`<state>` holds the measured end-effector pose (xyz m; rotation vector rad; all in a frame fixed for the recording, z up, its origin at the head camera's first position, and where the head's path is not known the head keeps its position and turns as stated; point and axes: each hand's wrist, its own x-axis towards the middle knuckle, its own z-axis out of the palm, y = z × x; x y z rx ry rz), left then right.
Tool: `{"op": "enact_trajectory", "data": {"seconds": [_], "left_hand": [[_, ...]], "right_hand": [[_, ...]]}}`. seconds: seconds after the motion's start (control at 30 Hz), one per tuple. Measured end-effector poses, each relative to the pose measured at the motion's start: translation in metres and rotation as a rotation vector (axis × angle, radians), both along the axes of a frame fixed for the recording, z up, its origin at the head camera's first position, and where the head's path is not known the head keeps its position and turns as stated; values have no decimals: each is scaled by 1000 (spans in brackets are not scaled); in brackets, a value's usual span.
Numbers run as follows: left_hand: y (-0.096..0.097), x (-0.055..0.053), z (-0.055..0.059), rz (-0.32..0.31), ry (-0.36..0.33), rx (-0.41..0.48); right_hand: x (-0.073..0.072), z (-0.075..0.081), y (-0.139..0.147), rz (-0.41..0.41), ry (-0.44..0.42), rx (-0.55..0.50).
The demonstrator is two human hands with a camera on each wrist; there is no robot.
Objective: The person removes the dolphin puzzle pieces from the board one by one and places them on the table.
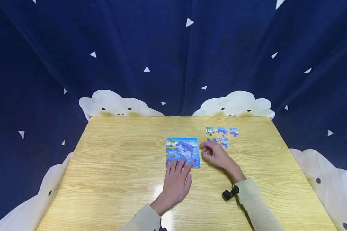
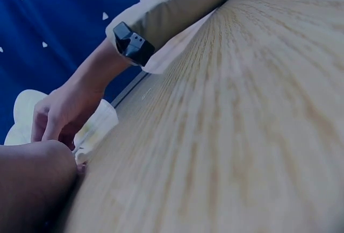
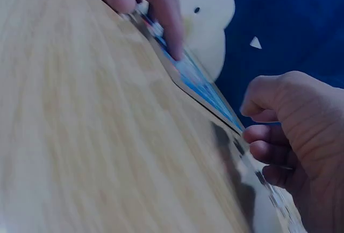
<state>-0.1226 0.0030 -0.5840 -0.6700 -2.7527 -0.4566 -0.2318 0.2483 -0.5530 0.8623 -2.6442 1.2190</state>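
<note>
A square picture card (image 1: 182,148) with a purple dolphin, a palm tree and blue sea lies flat on the table. The fingertips of my left hand (image 1: 177,184) rest on its lower edge, fingers spread and stretched out. Close to the card's right side is my right hand (image 1: 217,156), its fingers loosely bent. In the right wrist view a gap shows between the thumb and fingers of the right hand (image 3: 306,136), with nothing seen in it. Just beyond that hand lie several loose jigsaw pieces (image 1: 222,131) with matching colours, some partly hidden behind its knuckles.
The wooden table (image 1: 115,173) extends around the card on all sides. A dark blue curtain (image 1: 162,38) with white triangles and cloud shapes hangs at its back and sides. A small black device (image 1: 230,193) is strapped to the right wrist.
</note>
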Motion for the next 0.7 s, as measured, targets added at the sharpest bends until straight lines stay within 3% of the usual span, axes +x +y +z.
{"op": "enact_trajectory", "data": {"seconds": [0.33,0.7], "left_hand": [[-1,-1,1,9,-14,-23],[1,1,0,0,32,25]], "right_hand": [[-8,6,-22,56,-77,221],[-9,10,-27,59,-198,160]]}}
